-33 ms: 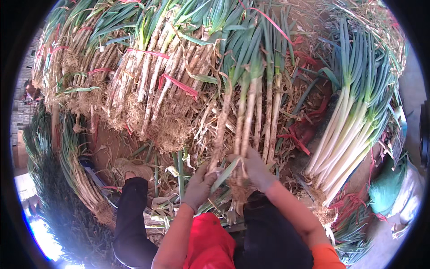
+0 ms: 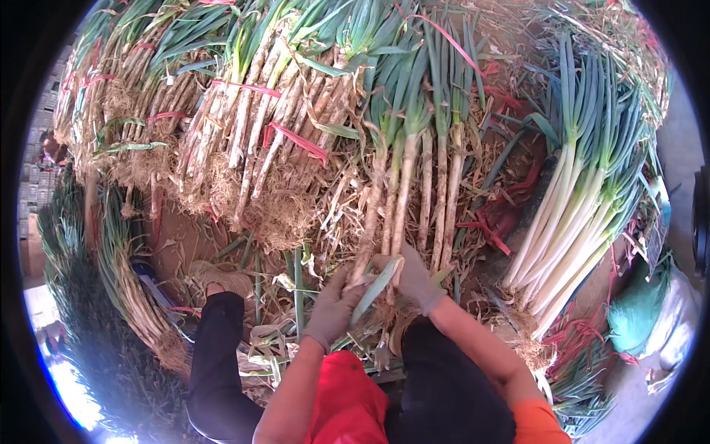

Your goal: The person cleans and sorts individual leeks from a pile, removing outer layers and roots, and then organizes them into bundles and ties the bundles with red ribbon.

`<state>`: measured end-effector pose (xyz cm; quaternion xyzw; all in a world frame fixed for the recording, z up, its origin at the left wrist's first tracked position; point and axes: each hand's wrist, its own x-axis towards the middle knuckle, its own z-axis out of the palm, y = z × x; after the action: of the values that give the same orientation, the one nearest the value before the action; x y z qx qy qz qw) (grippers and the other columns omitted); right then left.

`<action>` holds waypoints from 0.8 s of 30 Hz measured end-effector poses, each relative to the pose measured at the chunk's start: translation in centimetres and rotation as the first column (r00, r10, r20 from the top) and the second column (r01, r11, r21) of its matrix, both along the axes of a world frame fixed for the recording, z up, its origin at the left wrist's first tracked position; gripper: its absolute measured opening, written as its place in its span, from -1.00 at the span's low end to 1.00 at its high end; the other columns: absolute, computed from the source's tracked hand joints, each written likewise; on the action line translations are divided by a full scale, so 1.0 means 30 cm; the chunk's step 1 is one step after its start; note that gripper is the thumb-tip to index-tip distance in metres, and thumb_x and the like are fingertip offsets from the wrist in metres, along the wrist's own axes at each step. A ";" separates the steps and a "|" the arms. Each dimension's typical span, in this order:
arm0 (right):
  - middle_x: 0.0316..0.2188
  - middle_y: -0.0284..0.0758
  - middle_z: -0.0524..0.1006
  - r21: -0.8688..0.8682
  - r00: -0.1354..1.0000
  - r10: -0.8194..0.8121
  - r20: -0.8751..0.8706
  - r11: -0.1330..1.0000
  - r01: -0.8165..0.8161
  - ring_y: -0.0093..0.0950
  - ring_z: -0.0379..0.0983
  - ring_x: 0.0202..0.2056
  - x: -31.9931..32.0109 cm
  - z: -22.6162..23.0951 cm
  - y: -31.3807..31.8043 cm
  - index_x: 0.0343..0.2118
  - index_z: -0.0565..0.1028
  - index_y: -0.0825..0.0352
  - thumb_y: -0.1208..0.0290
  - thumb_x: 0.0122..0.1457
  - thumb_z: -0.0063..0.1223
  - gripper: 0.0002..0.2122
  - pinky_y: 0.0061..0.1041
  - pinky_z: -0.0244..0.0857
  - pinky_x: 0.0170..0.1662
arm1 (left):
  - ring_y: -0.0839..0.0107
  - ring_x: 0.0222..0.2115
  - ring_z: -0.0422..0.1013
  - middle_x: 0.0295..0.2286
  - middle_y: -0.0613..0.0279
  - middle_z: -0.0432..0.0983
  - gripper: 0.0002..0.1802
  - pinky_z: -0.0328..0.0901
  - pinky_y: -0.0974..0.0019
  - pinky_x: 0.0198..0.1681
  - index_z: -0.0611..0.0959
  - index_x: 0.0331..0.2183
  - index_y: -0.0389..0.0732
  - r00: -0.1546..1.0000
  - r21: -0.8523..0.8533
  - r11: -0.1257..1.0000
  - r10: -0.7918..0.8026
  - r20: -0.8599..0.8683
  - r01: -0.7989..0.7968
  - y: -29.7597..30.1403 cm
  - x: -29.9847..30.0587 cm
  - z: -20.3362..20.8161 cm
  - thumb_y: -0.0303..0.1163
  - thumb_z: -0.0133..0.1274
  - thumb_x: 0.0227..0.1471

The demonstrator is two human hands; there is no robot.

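Three soil-stained green onion stalks (image 2: 404, 194) are at the centre, leaning away from the person, leaves at the far end and root ends between the two hands. Left hand (image 2: 330, 305), in a thin greyish glove: fingers curled, pinching the lower end of the leftmost stalk. Right hand (image 2: 416, 280), gloved likewise: bent around the lower ends of the other two; exact fingertip contact hidden. A loose green leaf strip (image 2: 376, 291) slants between the hands, near the roots. Just right of these, further unpeeled stalks (image 2: 444, 200) lie roughly parallel, apart from the right hand. Upper left: large heap of brown-stemmed onion bundles (image 2: 244, 148), roots towards the person, bound with red ties (image 2: 299, 143). Right side: fanned bunch of clean white-stemmed onions (image 2: 566, 222), roots lowermost. Far left: smaller bunch (image 2: 137, 285) beside a dark green leafy mass (image 2: 111, 340). Dry leaf litter (image 2: 344, 211) covers the ground between heap and hands. Lower right: red tape strands (image 2: 580, 337) next to a green-and-white sack (image 2: 642, 314); whether the sack carries a label cannot be read at this size. Orange sleeve (image 2: 543, 424) on the right arm; dark trousers (image 2: 451, 385) below.
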<state>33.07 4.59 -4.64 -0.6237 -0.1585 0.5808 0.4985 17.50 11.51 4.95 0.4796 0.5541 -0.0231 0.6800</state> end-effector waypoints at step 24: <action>-0.21 -0.23 0.55 -0.027 0.916 -0.048 -0.398 0.999 0.040 -0.44 0.49 -0.20 -0.079 0.055 0.103 -0.14 0.45 0.42 0.37 0.20 0.03 -0.75 -0.47 0.38 -0.13 | 0.47 -0.13 0.38 -0.11 0.23 0.45 -0.55 0.29 0.46 -0.07 0.42 0.04 -0.32 0.794 -0.359 0.830 0.533 0.291 -0.426 -0.126 -0.057 -0.203 -0.24 -0.05 0.21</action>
<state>30.69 7.69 -2.99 -0.5004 -0.0345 0.6855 0.5277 15.79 7.72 -1.15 0.2174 0.5075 0.1680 0.8167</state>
